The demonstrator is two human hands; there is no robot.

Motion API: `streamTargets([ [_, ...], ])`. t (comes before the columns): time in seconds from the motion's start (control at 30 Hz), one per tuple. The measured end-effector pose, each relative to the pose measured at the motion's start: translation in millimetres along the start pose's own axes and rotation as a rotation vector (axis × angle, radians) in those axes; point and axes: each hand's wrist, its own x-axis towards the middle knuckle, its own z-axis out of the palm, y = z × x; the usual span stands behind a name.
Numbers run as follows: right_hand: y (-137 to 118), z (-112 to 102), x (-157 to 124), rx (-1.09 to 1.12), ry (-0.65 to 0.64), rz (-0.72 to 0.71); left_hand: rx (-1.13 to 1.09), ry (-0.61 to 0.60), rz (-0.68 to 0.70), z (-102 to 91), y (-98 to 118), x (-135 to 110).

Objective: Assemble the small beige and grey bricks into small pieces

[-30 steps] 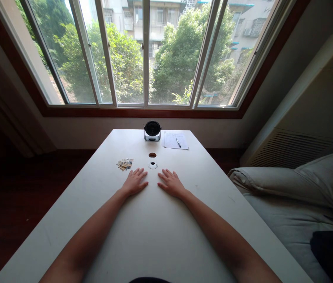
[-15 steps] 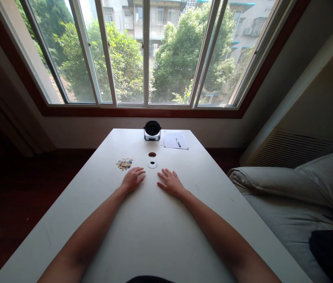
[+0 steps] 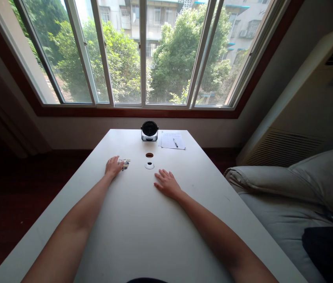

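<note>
A loose pile of small tan, dark and pale pieces (image 3: pixel 126 164) lies on the white table (image 3: pixel 143 236), left of the middle; the pieces are too small to name. My left hand (image 3: pixel 114 166) is at the pile's left side, its fingers apart and reaching over the edge, hiding some of the pieces. I see nothing held in it. My right hand (image 3: pixel 167 184) rests palm down on the tabletop with the fingers spread, just below and right of a round white ring-shaped cover (image 3: pixel 149 166).
Behind the cover is a round hole (image 3: pixel 149 155) in the tabletop. A small black fan (image 3: pixel 149 131) stands at the far edge, with papers (image 3: pixel 167 140) and a pen (image 3: pixel 175 142) to its right. A grey sofa (image 3: pixel 272 208) flanks the table's right side.
My left hand has moved left, from beside the pile to its far left side, now partly covering it. My right hand has stayed in place; the view has shifted slightly.
</note>
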Motion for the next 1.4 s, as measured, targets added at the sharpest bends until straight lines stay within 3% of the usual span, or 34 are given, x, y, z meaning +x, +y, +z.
streamTargets([
  [0.33, -2, -3, -2, 0.004, -0.021, 0.013, -0.063, -0.123, 0.107, 6.1, 6, 18],
  [0.73, -2, -3, -1, 0.016, -0.012, 0.013, -0.067, -0.209, 0.197, 9.2, 31, 6],
  [1.1, 1, 2, 2, 0.021, 0.01, -0.005, -0.136, -0.221, 0.339, 2.6, 61, -45],
  [1.4, 1, 1, 2, 0.022, 0.038, -0.03, -0.171, -0.15, 0.267, 0.5, 96, -81],
])
